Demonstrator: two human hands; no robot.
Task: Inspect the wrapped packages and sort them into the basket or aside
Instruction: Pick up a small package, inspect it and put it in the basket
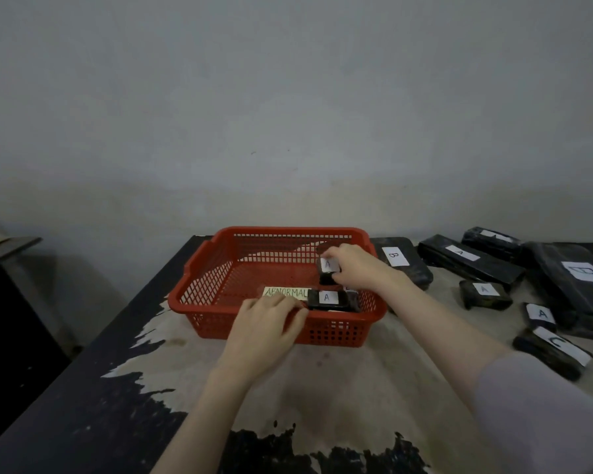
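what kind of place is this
Probably a makeshift sorting or inspection station: a worn table against a bare wall, a red basket labelled ABNORMAL, and black wrapped packages with letter labels.

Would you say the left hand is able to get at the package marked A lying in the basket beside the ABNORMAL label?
Probably yes. The left hand rests on the basket's near rim, right beside that package, with nothing between them. The right hand holds another package farther back.
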